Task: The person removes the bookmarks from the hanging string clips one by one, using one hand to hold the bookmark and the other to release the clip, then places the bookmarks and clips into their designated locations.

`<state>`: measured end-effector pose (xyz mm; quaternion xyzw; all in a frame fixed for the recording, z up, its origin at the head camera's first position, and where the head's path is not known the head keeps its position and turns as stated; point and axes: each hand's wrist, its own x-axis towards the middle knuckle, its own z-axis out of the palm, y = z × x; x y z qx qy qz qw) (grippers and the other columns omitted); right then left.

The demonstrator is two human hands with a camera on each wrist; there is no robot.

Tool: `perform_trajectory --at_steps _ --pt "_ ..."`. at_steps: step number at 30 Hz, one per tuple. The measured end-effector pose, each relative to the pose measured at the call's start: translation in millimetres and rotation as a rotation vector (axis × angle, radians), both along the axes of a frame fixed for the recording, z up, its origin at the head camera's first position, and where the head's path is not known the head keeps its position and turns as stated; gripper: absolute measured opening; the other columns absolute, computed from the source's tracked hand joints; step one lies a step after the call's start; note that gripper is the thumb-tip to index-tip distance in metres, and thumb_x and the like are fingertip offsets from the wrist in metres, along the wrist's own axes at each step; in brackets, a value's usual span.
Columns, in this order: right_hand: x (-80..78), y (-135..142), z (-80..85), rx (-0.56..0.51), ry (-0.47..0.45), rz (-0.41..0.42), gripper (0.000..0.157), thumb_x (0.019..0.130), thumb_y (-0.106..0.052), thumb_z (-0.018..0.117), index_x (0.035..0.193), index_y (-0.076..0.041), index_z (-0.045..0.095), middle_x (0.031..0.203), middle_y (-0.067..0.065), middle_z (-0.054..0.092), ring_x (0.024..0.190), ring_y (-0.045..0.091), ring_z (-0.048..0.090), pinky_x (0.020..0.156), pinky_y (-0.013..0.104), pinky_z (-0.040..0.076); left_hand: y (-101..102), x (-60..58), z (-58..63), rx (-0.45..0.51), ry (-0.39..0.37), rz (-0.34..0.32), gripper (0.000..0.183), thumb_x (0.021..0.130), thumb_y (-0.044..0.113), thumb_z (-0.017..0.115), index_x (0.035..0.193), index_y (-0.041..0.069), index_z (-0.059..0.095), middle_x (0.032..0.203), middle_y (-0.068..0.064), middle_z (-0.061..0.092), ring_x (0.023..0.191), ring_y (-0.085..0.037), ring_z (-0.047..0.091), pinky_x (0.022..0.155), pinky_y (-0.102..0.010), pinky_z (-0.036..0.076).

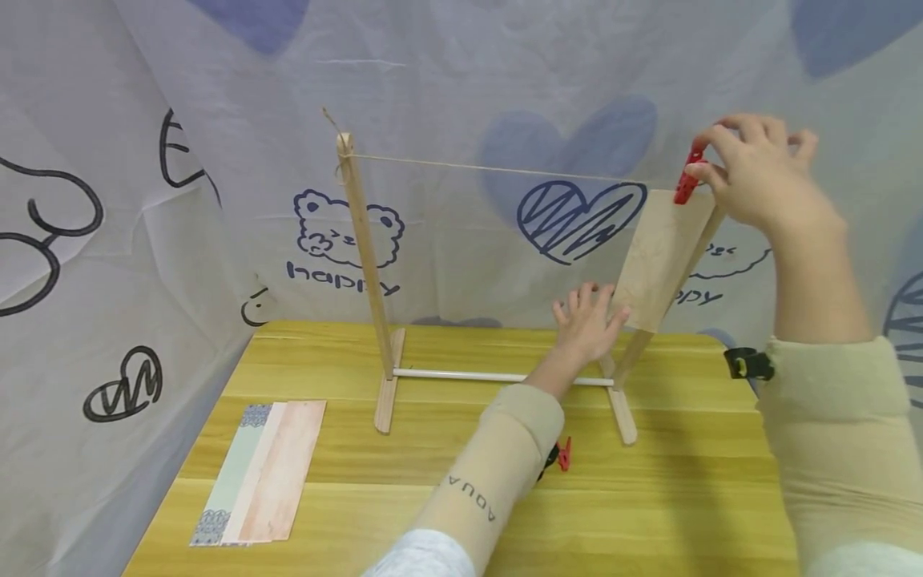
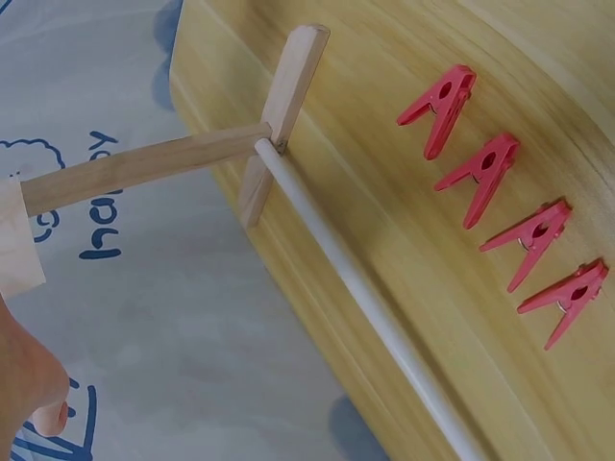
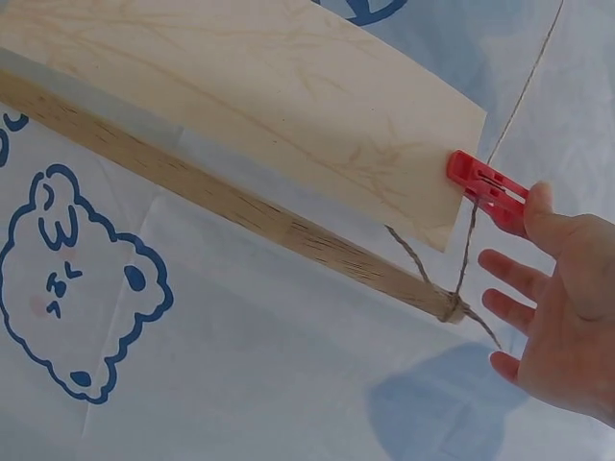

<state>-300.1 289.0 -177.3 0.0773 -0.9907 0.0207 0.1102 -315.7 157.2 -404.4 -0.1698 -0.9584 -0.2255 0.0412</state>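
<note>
A cream patterned sheet of paper (image 1: 659,256) hangs at the right end of a thin string (image 1: 490,168). On its top edge sits a red clothespin (image 3: 485,187), its jaws over the paper and the string. My right hand (image 1: 767,172) pinches the clothespin's handles between thumb and forefinger, the other fingers spread. My left hand (image 1: 587,324) is by the lower left corner of the sheet, fingers straight and apart. Only part of that hand (image 2: 29,375) shows in the left wrist view.
The string spans two wooden posts (image 1: 368,264) joined low down by a white rod (image 1: 461,375). Several red clothespins (image 2: 480,178) lie in a row on the wooden table (image 1: 346,497). Overlapping patterned paper sheets (image 1: 281,473) lie at the left. A printed cloth (image 1: 447,96) hangs behind.
</note>
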Motion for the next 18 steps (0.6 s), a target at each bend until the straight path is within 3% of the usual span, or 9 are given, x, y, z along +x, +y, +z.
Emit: perform_trajectory --at_steps 12,18 --pt "-6.5 4.1 -7.4 -0.061 0.015 0.025 0.042 0.099 -0.028 0.033 0.133 -0.003 0.033 0.149 0.021 0.004 0.135 0.042 -0.004 0.096 0.063 -0.006 -2.0 -1.0 -5.0 0.103 0.049 0.059 0.034 0.099 0.04 0.023 0.122 0.025 0.042 0.134 0.003 0.035 0.125 -0.017 0.028 0.102 -0.043 0.016" --pt "-8.8 4.9 -9.0 -0.063 0.028 0.029 0.04 0.1 -0.025 0.032 0.132 -0.002 0.033 0.149 0.02 0.005 0.135 0.041 -0.003 0.096 0.062 -0.006 -6.9 -2.1 -6.0 0.148 0.122 0.083 0.031 0.099 0.037 0.024 0.113 0.023 0.048 0.131 0.003 0.038 0.123 -0.017 0.03 0.101 -0.043 0.017"
